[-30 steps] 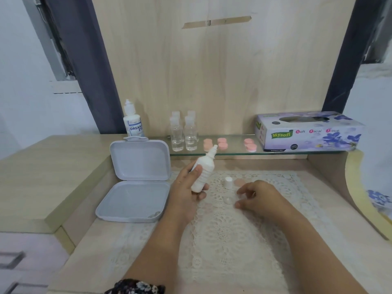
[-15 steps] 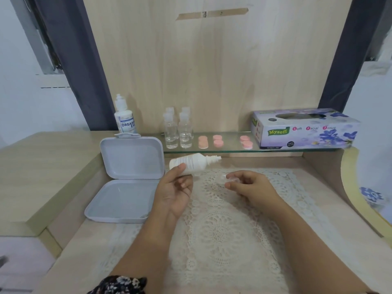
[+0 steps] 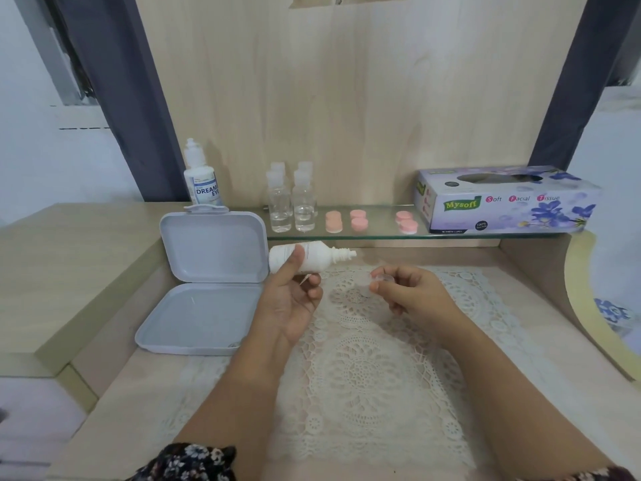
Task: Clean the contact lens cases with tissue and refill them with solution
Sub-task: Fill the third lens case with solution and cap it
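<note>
Small clear plastic contact lens case (image 3: pixel 381 281) pinched at the fingertips of the right hand (image 3: pixel 412 296), grip closed on it, raised just above the cream lace doily (image 3: pixel 374 369) on the pale wooden table (image 3: pixel 114 407). Case open side up; contents cannot be told. White plastic squeeze bottle of solution (image 3: pixel 308 259) held in the left hand (image 3: pixel 289 303), grip closed around its body, thumb across the front. Bottle lies near horizontal, uncapped nozzle pointing right toward the case, tip near the case but apart from it. Left of the hands: pale grey hinged plastic box (image 3: pixel 204 289), open on the table, lid upright against the step of the raised side surface. Behind, on the glass shelf (image 3: pixel 378 234): four small clear bottles (image 3: pixel 291 203) with clear liquid low in them, grouped together; right of them three pairs of pink round lens case caps (image 3: pixel 359 220), well apart from the hands. White labelled eye solution bottle (image 3: pixel 203 178) upright at the left end of the shelf, behind the box lid. Purple floral tissue box (image 3: pixel 506 203) at the right end. Dark floral sleeve (image 3: pixel 187 463) at lower frame edge.
</note>
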{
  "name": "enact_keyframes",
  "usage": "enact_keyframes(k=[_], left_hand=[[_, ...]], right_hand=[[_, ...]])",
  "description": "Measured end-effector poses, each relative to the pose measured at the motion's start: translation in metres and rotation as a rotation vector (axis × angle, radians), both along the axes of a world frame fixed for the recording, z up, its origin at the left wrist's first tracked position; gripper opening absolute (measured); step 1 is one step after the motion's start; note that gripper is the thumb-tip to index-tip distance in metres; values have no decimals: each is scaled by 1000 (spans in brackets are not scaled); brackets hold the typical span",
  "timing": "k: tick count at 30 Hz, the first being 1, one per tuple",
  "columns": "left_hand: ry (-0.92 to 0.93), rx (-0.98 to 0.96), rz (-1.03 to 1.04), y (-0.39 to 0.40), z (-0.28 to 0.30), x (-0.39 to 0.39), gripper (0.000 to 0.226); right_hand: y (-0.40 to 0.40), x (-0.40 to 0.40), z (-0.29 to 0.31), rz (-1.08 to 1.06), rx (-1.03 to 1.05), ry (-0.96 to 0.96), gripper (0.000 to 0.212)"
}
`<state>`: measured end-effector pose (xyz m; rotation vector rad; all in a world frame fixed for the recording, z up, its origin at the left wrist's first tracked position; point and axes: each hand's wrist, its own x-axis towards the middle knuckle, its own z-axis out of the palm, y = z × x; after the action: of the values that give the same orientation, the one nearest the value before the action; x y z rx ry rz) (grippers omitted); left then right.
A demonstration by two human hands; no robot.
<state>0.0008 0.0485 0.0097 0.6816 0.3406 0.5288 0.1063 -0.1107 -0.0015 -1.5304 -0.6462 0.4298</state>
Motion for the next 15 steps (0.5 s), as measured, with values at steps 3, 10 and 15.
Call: enact_keyframes(k=[3,10,15], left_hand=[[21,63,11,-1,0,2,26],[23,197,47,1,-1,1,30],[-3,265,63,0,-1,1,32]], right_hand=[[0,1,0,5,1,4,7],[-1,1,0,10,-9,9,8],[-1,3,-1,19,-25,21,11]])
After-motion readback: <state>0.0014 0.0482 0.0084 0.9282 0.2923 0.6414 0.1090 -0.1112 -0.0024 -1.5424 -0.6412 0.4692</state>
